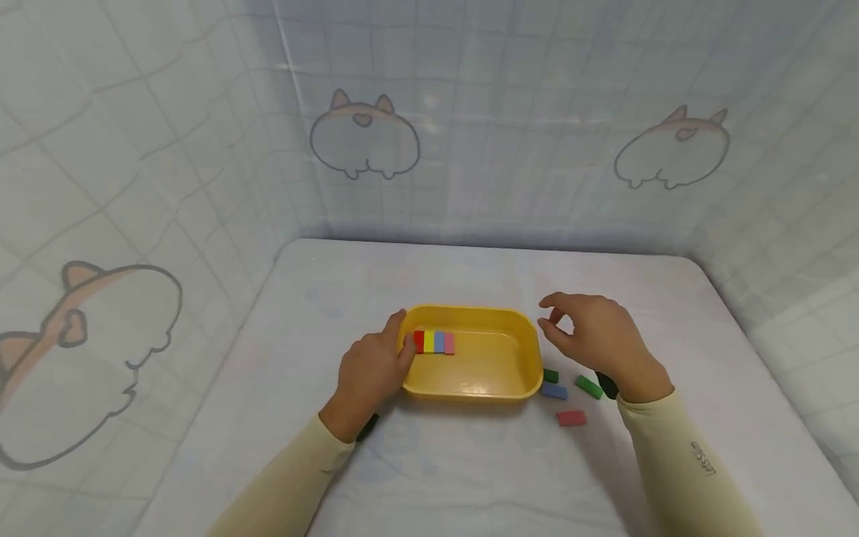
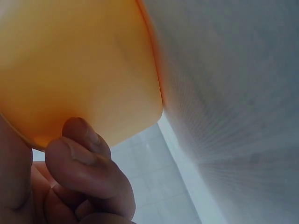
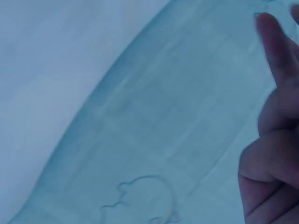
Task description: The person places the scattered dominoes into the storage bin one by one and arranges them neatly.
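Note:
My left hand [image 1: 376, 365] grips the left rim of a yellow plastic tray [image 1: 470, 391], thumb over the inside and fingers outside. Those fingers [image 2: 88, 172] lie against the tray's outer wall [image 2: 93, 70] in the left wrist view. Inside the tray, a red block [image 1: 419, 341], a yellow block [image 1: 429, 341], a blue block [image 1: 439, 342] and a pink block [image 1: 449, 344] sit side by side at the left. Above the table by the tray's right end, my right hand [image 1: 597, 332] holds nothing, its thumb and index finger bent and apart.
Right of the tray lie a dark green block [image 1: 550, 375], a blue block [image 1: 554, 391], a bright green block [image 1: 589, 386] and a pinkish-red block [image 1: 572, 418]. A white cloth covers the table [image 1: 429, 477]. Patterned curtains [image 1: 510, 149] hang around it.

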Demonstrator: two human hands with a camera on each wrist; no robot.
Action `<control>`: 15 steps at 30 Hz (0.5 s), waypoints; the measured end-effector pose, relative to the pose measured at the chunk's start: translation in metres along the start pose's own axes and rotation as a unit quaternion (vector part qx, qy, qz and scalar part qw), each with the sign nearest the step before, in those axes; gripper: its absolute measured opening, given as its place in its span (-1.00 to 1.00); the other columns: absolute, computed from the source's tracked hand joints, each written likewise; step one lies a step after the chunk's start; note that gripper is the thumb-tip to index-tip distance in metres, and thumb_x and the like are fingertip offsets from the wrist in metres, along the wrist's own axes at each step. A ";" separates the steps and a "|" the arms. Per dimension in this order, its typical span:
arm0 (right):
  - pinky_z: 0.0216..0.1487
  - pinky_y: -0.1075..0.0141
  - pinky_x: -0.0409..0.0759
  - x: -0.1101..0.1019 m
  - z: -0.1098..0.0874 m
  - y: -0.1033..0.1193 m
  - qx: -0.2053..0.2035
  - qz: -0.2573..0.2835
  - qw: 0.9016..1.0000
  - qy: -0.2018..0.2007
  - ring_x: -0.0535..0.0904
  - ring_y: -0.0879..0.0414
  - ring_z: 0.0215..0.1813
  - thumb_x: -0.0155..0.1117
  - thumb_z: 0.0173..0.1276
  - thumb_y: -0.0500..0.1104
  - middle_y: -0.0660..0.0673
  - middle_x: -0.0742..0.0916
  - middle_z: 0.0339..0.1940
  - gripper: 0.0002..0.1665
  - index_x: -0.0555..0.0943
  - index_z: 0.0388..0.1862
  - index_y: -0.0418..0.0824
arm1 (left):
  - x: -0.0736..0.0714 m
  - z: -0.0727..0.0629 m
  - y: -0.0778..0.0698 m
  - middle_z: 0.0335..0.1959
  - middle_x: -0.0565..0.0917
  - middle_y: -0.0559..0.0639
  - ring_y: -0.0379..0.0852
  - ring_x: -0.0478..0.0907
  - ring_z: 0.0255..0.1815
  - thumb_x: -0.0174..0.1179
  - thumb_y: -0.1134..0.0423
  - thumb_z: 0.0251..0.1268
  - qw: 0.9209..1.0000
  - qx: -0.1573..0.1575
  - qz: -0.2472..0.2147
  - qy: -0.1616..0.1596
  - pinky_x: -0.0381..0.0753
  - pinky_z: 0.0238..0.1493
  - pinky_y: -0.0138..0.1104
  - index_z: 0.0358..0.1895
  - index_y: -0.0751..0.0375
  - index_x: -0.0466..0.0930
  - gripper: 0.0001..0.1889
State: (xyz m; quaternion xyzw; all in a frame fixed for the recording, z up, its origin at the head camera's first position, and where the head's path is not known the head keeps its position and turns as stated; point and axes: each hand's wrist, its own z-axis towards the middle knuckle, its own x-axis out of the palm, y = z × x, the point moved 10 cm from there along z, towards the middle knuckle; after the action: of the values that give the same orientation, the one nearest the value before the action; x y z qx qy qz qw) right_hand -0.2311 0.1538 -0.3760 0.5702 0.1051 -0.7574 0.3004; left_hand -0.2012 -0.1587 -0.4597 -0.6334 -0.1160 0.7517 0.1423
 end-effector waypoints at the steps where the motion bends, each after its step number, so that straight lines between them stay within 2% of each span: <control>1: -0.53 0.29 0.47 0.001 -0.006 -0.006 0.004 -0.002 1.000 -0.007 0.41 0.24 -0.59 0.45 0.40 0.01 0.15 0.77 -0.33 -0.65 0.73 0.08 -0.08 | 0.001 -0.001 -0.001 -0.72 0.39 -0.04 -0.04 0.33 -0.74 0.02 -0.08 0.61 1.000 0.000 -0.001 -0.001 0.37 -0.69 -0.26 0.56 0.09 0.36 -0.40; 6: -0.60 0.31 0.41 0.019 -0.034 -0.026 0.028 -0.002 1.000 -0.002 0.30 0.25 -0.68 0.50 0.35 -0.01 0.16 0.75 -0.39 -0.65 0.73 0.05 -0.10 | 0.004 -0.006 -0.003 -0.72 0.39 -0.05 -0.05 0.31 -0.75 0.03 -0.09 0.61 1.000 -0.010 0.001 0.000 0.34 -0.69 -0.27 0.57 0.06 0.34 -0.40; 11: -0.59 0.33 0.42 0.046 -0.053 -0.028 0.041 0.016 0.999 0.032 0.31 0.26 -0.66 0.50 0.34 0.04 0.22 0.68 -0.45 -0.60 0.73 0.06 -0.12 | 0.004 -0.017 -0.002 -0.73 0.37 -0.05 -0.05 0.29 -0.75 0.04 -0.10 0.60 1.000 -0.022 0.009 -0.004 0.31 -0.69 -0.26 0.57 0.03 0.35 -0.40; 15: -0.60 0.33 0.39 0.057 -0.061 -0.027 0.034 0.018 0.999 0.038 0.31 0.27 -0.65 0.52 0.30 0.12 0.27 0.59 -0.53 -0.58 0.73 0.03 -0.07 | 0.005 -0.026 -0.002 -0.73 0.37 -0.06 -0.08 0.28 -0.75 -0.01 -0.12 0.60 1.000 -0.019 0.013 -0.009 0.30 -0.70 -0.28 0.57 0.03 0.36 -0.39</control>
State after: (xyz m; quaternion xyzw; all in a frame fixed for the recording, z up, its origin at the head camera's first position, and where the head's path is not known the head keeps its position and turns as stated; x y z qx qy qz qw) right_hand -0.2071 0.1868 -0.4534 0.6104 0.0799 -0.7327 0.2901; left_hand -0.1763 -0.1552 -0.4685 -0.6310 -0.1237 0.7565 0.1195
